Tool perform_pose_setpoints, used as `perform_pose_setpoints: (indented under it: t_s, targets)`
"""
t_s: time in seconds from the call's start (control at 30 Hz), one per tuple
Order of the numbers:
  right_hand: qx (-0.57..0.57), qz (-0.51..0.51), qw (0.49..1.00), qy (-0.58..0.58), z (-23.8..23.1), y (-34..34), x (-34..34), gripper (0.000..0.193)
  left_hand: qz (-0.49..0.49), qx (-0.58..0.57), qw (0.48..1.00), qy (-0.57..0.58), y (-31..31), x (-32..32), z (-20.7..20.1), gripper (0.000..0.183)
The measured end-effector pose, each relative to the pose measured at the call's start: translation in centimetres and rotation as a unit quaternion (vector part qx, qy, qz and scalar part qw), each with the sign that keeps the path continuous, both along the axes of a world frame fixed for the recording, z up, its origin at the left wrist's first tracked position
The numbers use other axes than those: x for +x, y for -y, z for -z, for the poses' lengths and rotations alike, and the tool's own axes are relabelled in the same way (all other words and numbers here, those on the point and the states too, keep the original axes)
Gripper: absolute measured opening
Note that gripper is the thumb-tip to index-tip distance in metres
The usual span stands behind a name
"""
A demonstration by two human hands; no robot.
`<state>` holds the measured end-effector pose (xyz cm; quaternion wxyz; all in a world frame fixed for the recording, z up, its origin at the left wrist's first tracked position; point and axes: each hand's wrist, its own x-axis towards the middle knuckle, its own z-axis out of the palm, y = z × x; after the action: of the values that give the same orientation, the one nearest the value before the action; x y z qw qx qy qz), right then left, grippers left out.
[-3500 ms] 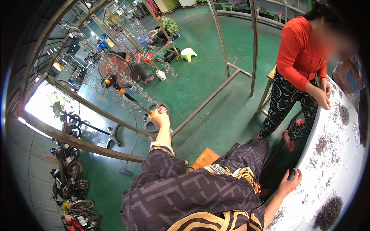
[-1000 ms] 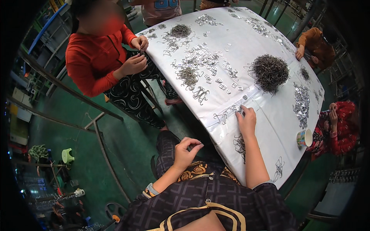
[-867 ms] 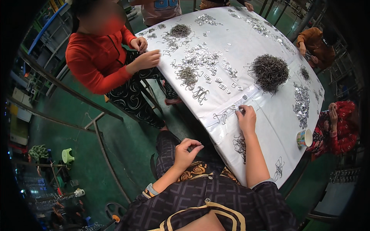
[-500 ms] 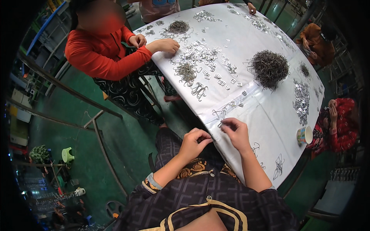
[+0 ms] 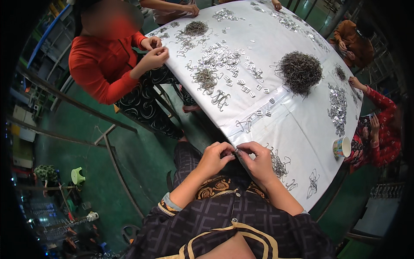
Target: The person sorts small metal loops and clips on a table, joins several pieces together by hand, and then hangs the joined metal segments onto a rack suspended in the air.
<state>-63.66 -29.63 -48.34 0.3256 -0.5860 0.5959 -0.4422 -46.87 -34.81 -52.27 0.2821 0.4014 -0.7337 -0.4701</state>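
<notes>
The big dark heap of tangled wire hooks (image 5: 299,73) is what catches my eye on the white-covered desk (image 5: 302,146), and well to the near side of it, leftward, the person has both hands together at the desk's edge. The left hand (image 5: 217,157) has its grip pinched, thumb against finger, and the right hand (image 5: 256,160) meets it tip to tip, its grip closed as well; between them they have hold of a small metal piece (image 5: 236,152), too small from here to make out its kind. Between the heap and those hands lie a few flat silver buckles (image 5: 264,113) and a couple of loose bent hooks (image 5: 243,124). Straight left of the heap spreads a scatter of silver buckles (image 5: 222,60), with a smaller clump of hooks (image 5: 205,80) at its near side. On the near side of the heap, just beside the right hand, there's another loose bunch of hooks (image 5: 279,166). Right of the heap and nearer sits a long silvery pile (image 5: 337,108), with a paper cup (image 5: 341,147) below it at the edge. A co-worker in orange-red (image 5: 103,64) sits far left of the heap, fingers close together; another in patterned red (image 5: 384,125) reaches in from its right.
</notes>
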Motion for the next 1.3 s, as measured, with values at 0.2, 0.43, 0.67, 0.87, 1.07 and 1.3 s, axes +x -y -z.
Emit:
perform_pose_setpoints:
  t_s: [0.2,0.43,0.67,0.87,1.07,1.3]
  targets:
    - [-0.023,-0.005,0.999,-0.031,0.3,-0.6,0.0,0.017,0.024,-0.094,0.994,0.041,5.0,0.5,-0.4,0.020]
    - [-0.031,-0.006,0.999,-0.038,0.6,-1.6,0.2,0.017,0.120,-0.395,0.898,0.151,8.8,-4.5,1.5,0.016]
    - [-0.026,-0.003,0.999,-0.029,1.1,-2.3,0.2,0.017,0.160,-0.468,0.846,0.198,9.6,-6.2,1.6,0.001]
    - [-0.026,0.012,0.999,0.013,0.9,-2.2,0.7,0.027,0.083,-0.289,0.948,0.107,9.9,-5.6,0.6,0.012]
    - [-0.023,0.041,0.999,0.026,1.7,-2.0,0.5,0.038,0.060,0.121,0.985,-0.103,6.2,-2.2,-1.7,0.014]
    - [-0.030,0.057,0.997,0.047,1.8,-1.6,1.0,0.040,0.089,0.153,0.973,-0.150,2.0,0.2,-1.8,0.012]
